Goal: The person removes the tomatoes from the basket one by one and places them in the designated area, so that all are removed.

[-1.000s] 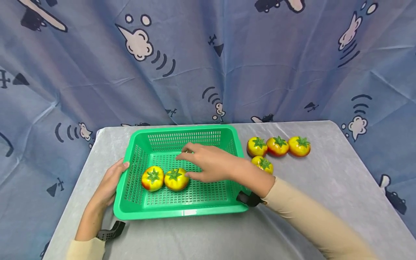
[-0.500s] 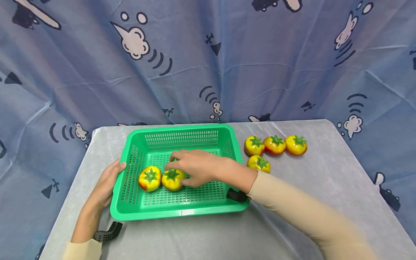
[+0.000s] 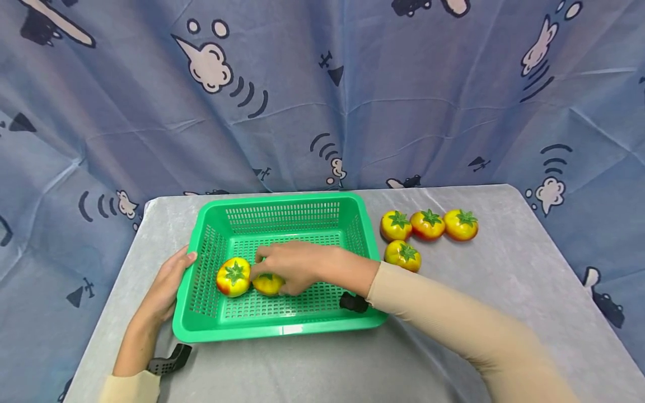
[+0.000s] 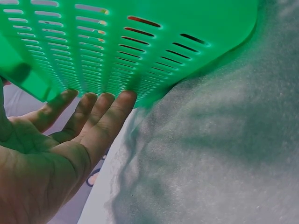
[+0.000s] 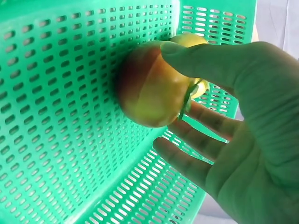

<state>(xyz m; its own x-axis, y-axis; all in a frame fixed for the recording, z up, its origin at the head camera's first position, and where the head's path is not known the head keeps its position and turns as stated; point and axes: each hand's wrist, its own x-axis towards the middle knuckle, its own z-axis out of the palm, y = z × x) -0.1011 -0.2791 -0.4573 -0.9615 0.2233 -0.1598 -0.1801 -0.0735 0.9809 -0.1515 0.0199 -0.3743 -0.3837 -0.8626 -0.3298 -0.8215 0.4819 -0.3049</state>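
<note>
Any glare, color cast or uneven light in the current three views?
Head: small white glare on the near rim of the green basket; left wrist: green tint across the left hand, greenish shadow on the gray tablecloth; right wrist: green cast over the right hand.

The basket is green, the tomatoes yellow and red — the curtain blue, cartoon-printed.

In the head view my right hand covers part of the yellow-and-red tomato under its fingers, calyx included. Past those fingertips, the right wrist view shows only slivers of the second tomato; my left hand's fingers mostly vanish behind the green plastic basket.
</note>
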